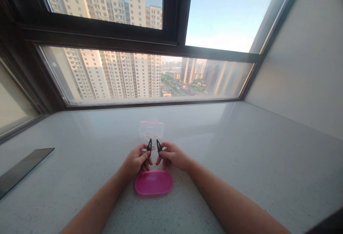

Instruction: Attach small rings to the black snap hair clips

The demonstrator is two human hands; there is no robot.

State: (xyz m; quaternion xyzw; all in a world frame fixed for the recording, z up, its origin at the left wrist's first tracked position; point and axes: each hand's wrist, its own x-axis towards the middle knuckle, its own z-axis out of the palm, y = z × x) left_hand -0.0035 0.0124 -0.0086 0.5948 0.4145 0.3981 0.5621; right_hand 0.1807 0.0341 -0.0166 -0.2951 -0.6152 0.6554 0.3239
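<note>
In the head view, my left hand pinches a black hair clip, and my right hand pinches a second clip. My hands are apart but near each other, with both clips held between them. Each clip's long axis runs roughly toward twelve o'clock, the tips leaning slightly inward. Between the clips sits what looks like a small ring. A clear bag lies at twelve o'clock from my hands, a pink oval dish at six o'clock. Both rest on the table, with a dark strip well off at nine o'clock.
</note>
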